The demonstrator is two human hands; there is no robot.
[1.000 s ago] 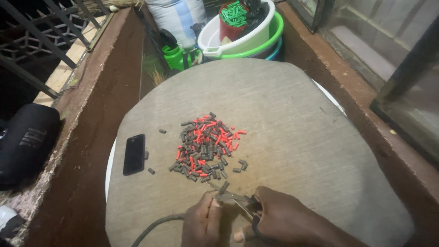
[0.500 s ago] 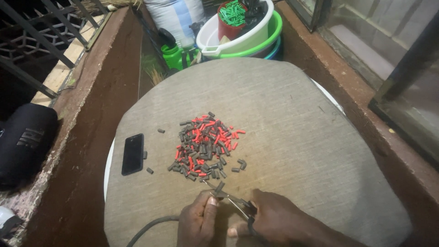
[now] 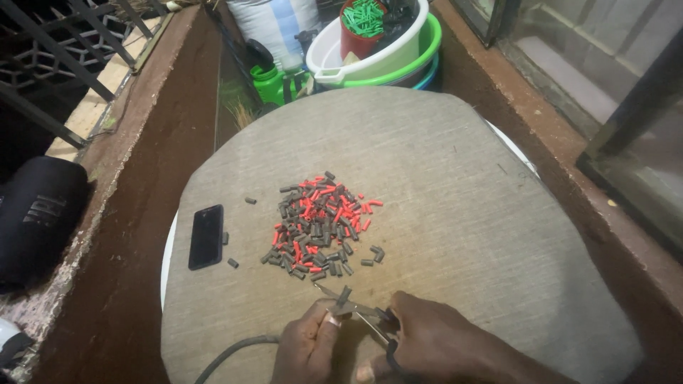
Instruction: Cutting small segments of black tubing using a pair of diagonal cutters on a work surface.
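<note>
The left hand (image 3: 307, 348) pinches a dark insulated cable (image 3: 235, 352) at its tip, while the right hand (image 3: 427, 341) closes its grip on small metal-bladed scissors (image 3: 352, 307) just below the pile of red and grey cut sleeve pieces (image 3: 316, 224). The blades sit close to the left fingertips (image 3: 329, 321), so a slip could likely nick them. A snipped piece might also roll off the round grey cloth-covered surface (image 3: 462, 213).

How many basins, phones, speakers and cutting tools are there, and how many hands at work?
Stacked basins: 3 (white, green, blue)
Phone: 1
Black speaker: 1
Scissors: 1
Hands: 2, left hand and right hand
Pile of red and grey cut pieces: 1, pieces too many to count
Total: 9
</note>
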